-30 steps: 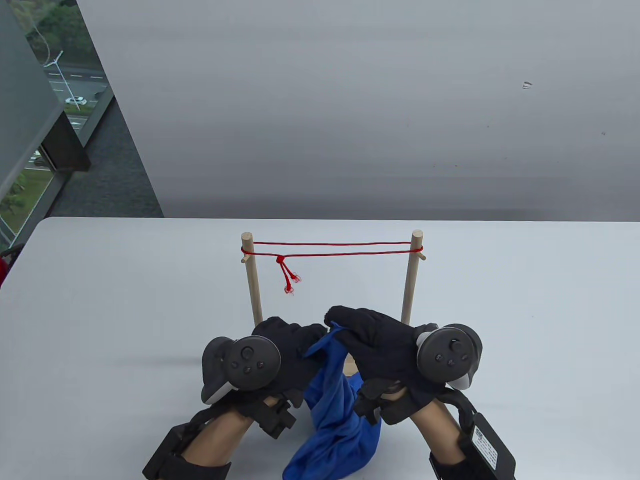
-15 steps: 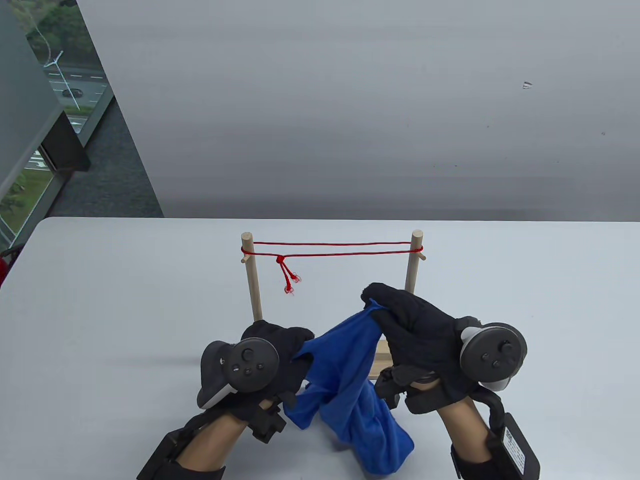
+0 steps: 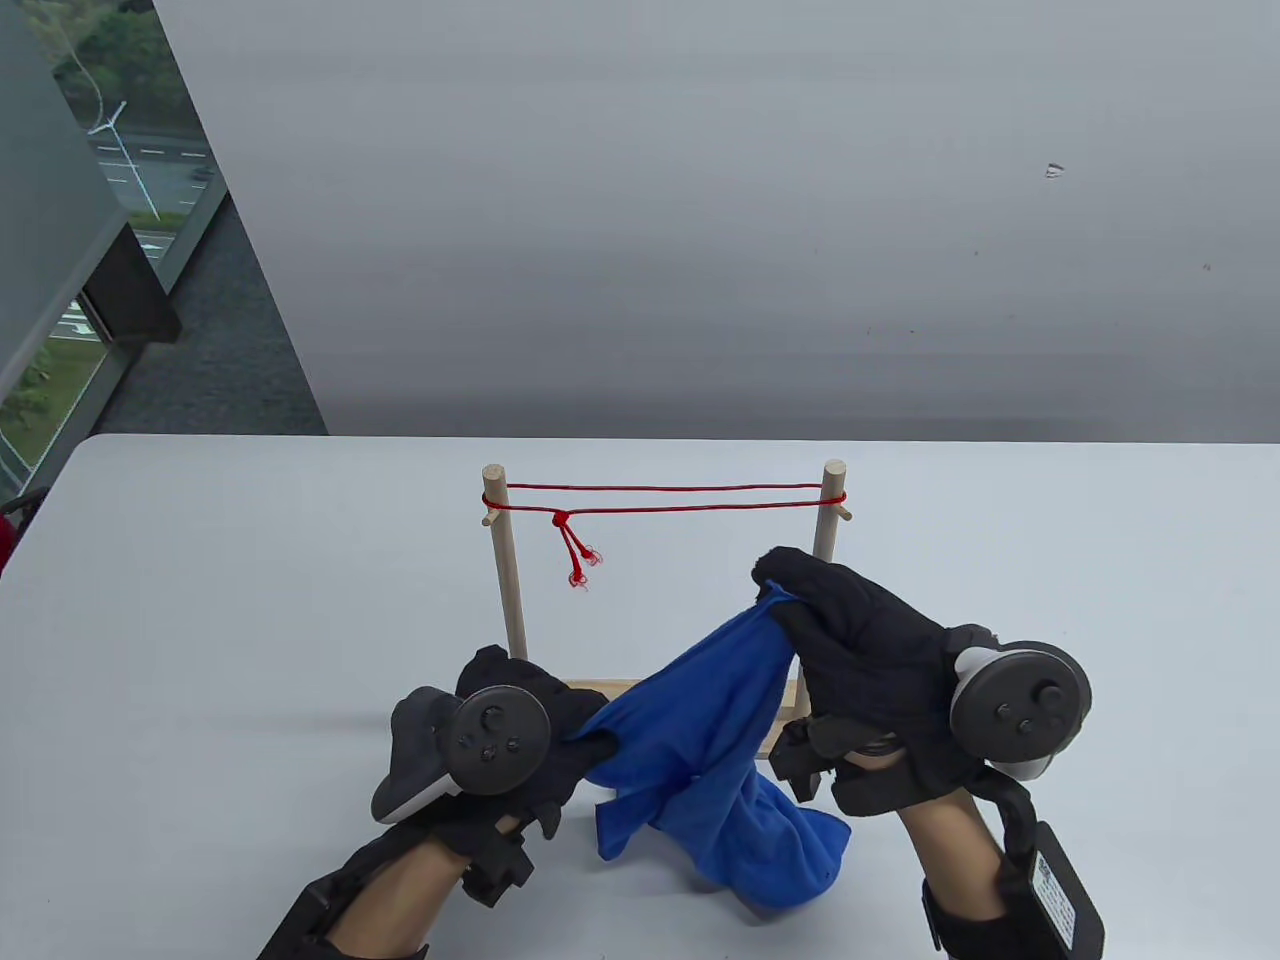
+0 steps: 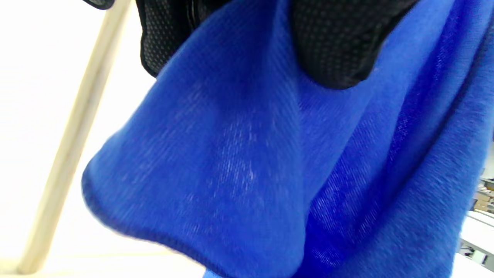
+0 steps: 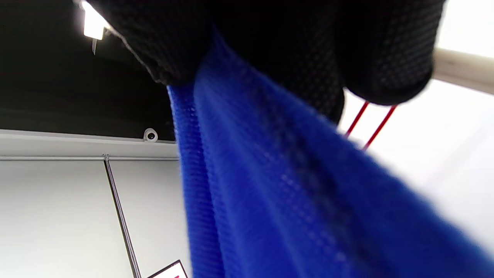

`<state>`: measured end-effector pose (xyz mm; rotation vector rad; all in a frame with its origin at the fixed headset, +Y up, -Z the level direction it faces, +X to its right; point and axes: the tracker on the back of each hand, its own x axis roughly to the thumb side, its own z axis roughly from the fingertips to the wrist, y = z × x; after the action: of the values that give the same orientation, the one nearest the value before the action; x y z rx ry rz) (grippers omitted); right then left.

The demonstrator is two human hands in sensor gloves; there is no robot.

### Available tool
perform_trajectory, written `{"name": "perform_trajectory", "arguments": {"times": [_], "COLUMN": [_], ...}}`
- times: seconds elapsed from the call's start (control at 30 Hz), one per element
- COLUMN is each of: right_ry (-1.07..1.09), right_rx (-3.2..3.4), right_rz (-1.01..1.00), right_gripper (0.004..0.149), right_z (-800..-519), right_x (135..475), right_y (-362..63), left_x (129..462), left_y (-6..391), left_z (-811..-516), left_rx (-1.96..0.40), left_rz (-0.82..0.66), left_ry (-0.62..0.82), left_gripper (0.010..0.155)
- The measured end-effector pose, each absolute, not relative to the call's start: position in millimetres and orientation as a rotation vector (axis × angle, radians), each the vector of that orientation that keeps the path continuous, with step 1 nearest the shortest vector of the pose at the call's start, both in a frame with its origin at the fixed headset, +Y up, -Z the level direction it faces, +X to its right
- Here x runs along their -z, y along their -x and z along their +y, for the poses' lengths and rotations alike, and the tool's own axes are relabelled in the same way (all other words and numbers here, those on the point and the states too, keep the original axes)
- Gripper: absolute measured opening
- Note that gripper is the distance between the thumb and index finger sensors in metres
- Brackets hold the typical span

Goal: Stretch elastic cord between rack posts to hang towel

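Note:
A red elastic cord (image 3: 665, 498) runs doubled between the tops of the left post (image 3: 504, 570) and the right post (image 3: 825, 520) of a wooden rack, with a knot and loose ends near the left post. A blue towel (image 3: 700, 740) hangs between my hands in front of the rack. My left hand (image 3: 545, 725) grips one edge low, by the rack's base. My right hand (image 3: 800, 600) pinches another corner higher, near the right post and below the cord. The towel also fills the left wrist view (image 4: 270, 173) and the right wrist view (image 5: 289, 200), where the cord (image 5: 370, 123) shows behind my fingers.
The rack stands on a wooden base bar (image 3: 610, 688) on a pale grey table (image 3: 220, 600). A grey wall rises behind the table's far edge, and a window is at the far left.
My right hand has risen and moved right toward the right post, drawing the towel out wider. My left hand has shifted slightly left and lower, keeping its hold.

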<state>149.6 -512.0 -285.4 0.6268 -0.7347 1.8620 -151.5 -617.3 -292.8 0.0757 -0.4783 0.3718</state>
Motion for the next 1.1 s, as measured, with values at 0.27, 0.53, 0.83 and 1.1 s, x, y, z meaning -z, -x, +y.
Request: {"name": "perform_trajectory", "arguments": {"times": [0.27, 0.53, 0.83, 1.1], "right_ry": [-0.617, -0.593, -0.543, -0.491], "right_rx": [-1.881, -1.868, -2.065, -2.233], "right_rz": [-0.762, -0.819, -0.914, -0.905], "right_gripper": [0.040, 0.040, 0.040, 0.041], "right_z": [-500.0, -490.8, -482.8, -484.0], "right_x": [286.3, 285.4, 281.7, 282.6], "right_y": [-156.2, -165.5, -187.8, -203.3], "left_x": [291.0, 291.7, 286.7, 276.7], "left_y": [163.1, 175.9, 210.2, 226.2], "left_z": [-625.0, -622.1, -596.1, -556.8], "left_rx": [-0.327, -0.230, -0.331, -0.322], "left_rz": [-0.427, -0.315, -0.223, -0.216], "left_ry": [-0.093, -0.104, -0.276, -0.499], "left_gripper": [0.043, 0.044, 0.041, 0.041]}}
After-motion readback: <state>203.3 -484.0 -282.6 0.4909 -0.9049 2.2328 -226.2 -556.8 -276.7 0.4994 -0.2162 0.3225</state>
